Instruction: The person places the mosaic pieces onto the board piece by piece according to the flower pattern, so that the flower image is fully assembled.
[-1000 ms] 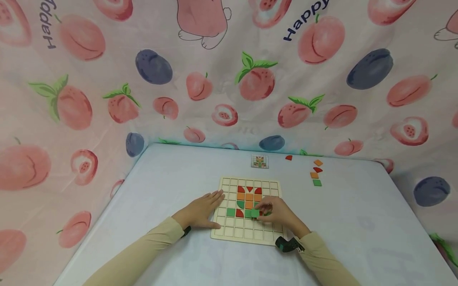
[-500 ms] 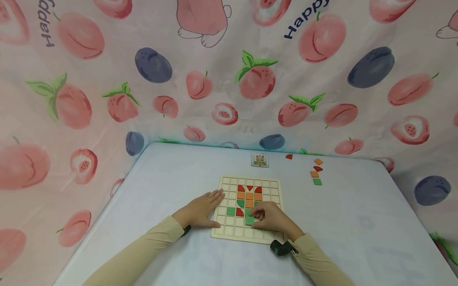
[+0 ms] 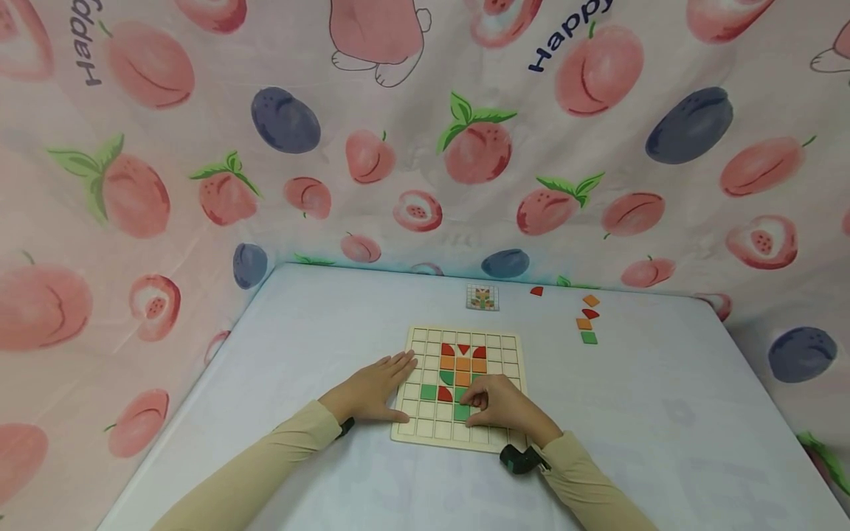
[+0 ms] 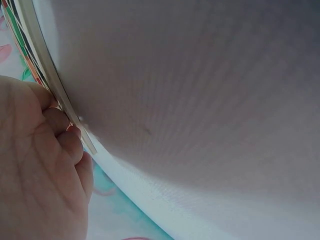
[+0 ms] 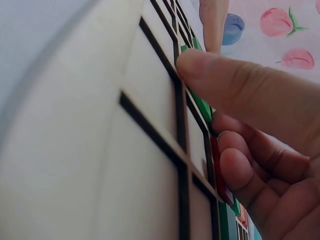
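A wooden grid board (image 3: pixel 425 428) lies on the table, with red, orange and green tiles in its middle cells. My left hand (image 3: pixel 368 391) rests at the board's left edge, fingers stretched over the rim and thumb near the lower corner. In the left wrist view the fingers (image 4: pixel 70 142) touch the board's side. My right hand (image 3: pixel 508 405) pinches a green square tile (image 3: pixel 461 413) with thumb and index finger, low in the middle columns. The right wrist view has the thumb at the green tile's edge, and the other fingers curled beside a red tile (image 5: pixel 220 170).
Behind the board lies a small pattern card (image 3: pixel 482 297). A red quarter-round tile (image 3: pixel 536 291) is to its right. Farther right stand loose tiles in a column, among them an orange one (image 3: pixel 584 324) and a green square (image 3: pixel 589 338). A fruit-print cloth hangs behind the table.
My right hand has brought the green square tile slightly left and nearer to me, into the cell below another green tile. Over the last half second it has barely moved. The left hand stays still.
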